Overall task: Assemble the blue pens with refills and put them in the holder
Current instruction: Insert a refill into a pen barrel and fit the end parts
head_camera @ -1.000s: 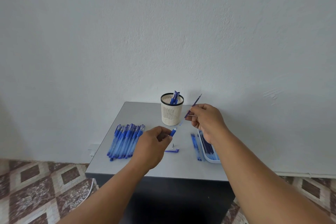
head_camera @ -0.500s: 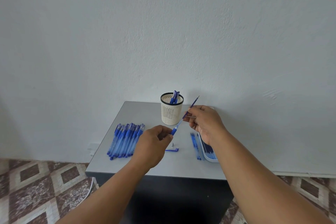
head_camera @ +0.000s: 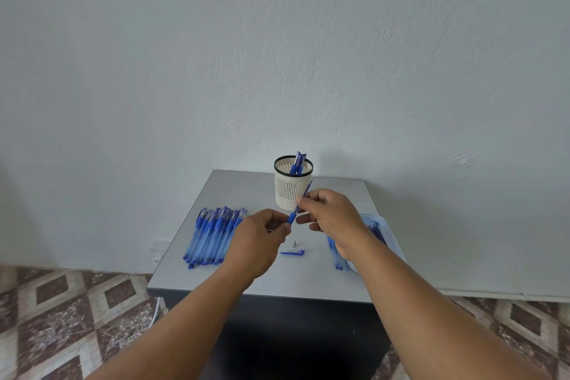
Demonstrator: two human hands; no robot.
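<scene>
A blue pen (head_camera: 293, 215) is held in the air over the middle of the grey worktop (head_camera: 234, 191), just in front of the holder (head_camera: 293, 187). Its long axis tilts from lower left to upper right, and the upper end reaches up across the holder's right side. The left hand (head_camera: 257, 233) pinches the pen's lower end, by the dark blue grip, with curled fingers. The right hand (head_camera: 331, 217) pinches the shaft higher up between thumb and fingertips, its other fingers loosely curled.

The holder is a white slotted cup with a black rim, standing upright at the back of the worktop. In it stand blue pens (head_camera: 297, 163), leaning right; two or three, the count is not sure.

At the right edge lies a pale tray (head_camera: 391, 236) with dark blue refills (head_camera: 377, 233) in it, mostly hidden by the right wrist, so they cannot be counted. Beside the tray, toward the centre, a few more blue parts (head_camera: 337, 259) lie lengthwise on the worktop.

On the left lies a row of pens (head_camera: 212, 236), about nine or ten, side by side and touching, running front to back.

Below the hands lie one small metal tip (head_camera: 294, 243) and one blue clip (head_camera: 293, 253), apart from each other.
</scene>
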